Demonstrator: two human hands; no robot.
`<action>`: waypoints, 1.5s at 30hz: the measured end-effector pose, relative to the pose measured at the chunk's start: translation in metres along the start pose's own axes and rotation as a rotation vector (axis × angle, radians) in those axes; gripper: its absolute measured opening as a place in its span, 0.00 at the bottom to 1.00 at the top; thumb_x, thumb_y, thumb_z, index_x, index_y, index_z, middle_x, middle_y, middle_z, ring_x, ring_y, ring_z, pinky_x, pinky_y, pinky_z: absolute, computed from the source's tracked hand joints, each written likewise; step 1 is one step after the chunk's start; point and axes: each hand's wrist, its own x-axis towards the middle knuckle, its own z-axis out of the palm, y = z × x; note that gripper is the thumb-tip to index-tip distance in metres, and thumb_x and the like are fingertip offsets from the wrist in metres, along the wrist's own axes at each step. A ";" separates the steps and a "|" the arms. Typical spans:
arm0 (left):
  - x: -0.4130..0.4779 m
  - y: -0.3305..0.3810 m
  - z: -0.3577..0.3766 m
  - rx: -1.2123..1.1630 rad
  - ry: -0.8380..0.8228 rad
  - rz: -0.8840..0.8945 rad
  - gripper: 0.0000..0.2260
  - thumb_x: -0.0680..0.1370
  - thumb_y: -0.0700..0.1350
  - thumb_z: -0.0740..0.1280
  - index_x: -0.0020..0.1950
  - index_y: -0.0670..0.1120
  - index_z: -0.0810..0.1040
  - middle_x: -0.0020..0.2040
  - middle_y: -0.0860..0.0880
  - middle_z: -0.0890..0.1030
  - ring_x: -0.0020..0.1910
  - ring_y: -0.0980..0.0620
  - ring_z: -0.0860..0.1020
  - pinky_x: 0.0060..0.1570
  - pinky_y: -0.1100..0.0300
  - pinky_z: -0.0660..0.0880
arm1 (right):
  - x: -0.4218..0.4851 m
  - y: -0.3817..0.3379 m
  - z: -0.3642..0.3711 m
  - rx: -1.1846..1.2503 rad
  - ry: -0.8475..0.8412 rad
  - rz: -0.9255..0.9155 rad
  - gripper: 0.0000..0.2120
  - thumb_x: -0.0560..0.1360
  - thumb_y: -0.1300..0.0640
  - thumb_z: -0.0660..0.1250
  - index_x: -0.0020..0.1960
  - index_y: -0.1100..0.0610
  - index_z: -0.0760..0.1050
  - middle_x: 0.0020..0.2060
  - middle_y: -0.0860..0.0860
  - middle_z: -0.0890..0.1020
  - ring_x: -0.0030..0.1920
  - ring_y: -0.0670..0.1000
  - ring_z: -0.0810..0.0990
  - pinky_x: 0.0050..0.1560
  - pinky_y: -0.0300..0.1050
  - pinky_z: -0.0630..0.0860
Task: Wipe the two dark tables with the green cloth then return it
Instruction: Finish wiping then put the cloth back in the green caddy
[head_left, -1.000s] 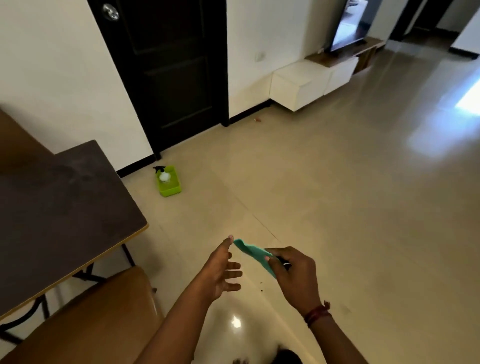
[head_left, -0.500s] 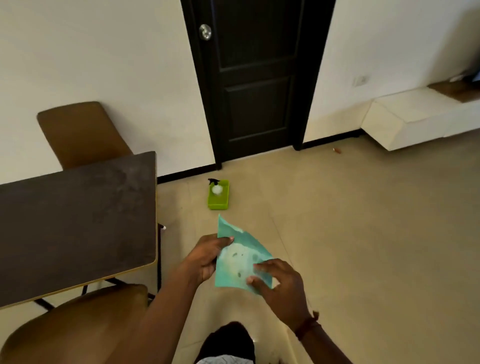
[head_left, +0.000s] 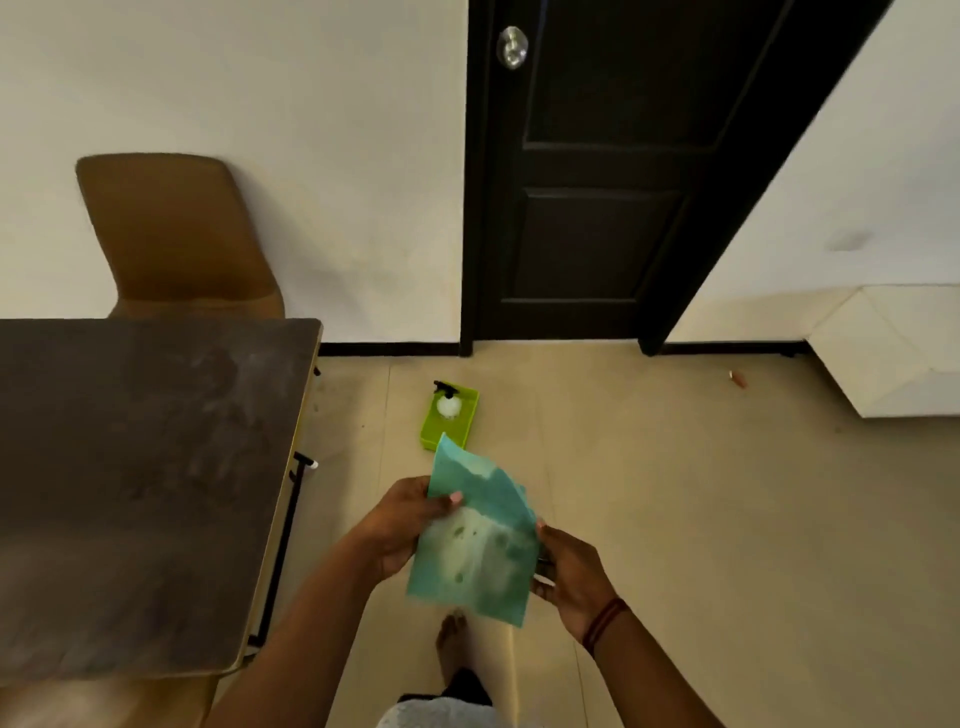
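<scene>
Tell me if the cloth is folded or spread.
Mostly spread: the cloth hangs as a sheet between the left hand and right hand.

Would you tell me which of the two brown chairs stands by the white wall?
The chair beyond the dark table; the other chair sits at its near edge.

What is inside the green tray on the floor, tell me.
A white spray bottle with a black trigger sits in the tray. The green cloth hides part of the tray's near edge.
</scene>
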 end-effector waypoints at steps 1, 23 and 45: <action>0.016 0.008 -0.007 0.004 0.009 -0.005 0.12 0.77 0.36 0.67 0.59 0.33 0.78 0.55 0.34 0.82 0.53 0.37 0.81 0.55 0.44 0.79 | 0.017 -0.013 0.005 -0.017 0.021 -0.008 0.12 0.74 0.53 0.68 0.52 0.60 0.80 0.46 0.58 0.84 0.44 0.55 0.82 0.44 0.50 0.79; 0.345 0.066 -0.150 0.395 0.715 -0.314 0.08 0.66 0.47 0.69 0.43 0.50 0.85 0.36 0.50 0.85 0.37 0.47 0.84 0.42 0.45 0.82 | 0.366 -0.167 0.121 -0.831 0.138 -0.039 0.06 0.65 0.52 0.75 0.35 0.52 0.79 0.34 0.45 0.83 0.39 0.48 0.81 0.40 0.39 0.74; 0.709 -0.101 -0.291 0.783 0.345 -0.368 0.18 0.74 0.37 0.67 0.63 0.45 0.76 0.52 0.46 0.85 0.56 0.44 0.80 0.59 0.56 0.73 | 0.767 0.004 0.127 -0.967 0.291 0.214 0.08 0.68 0.55 0.71 0.46 0.54 0.81 0.46 0.52 0.85 0.51 0.54 0.81 0.53 0.44 0.76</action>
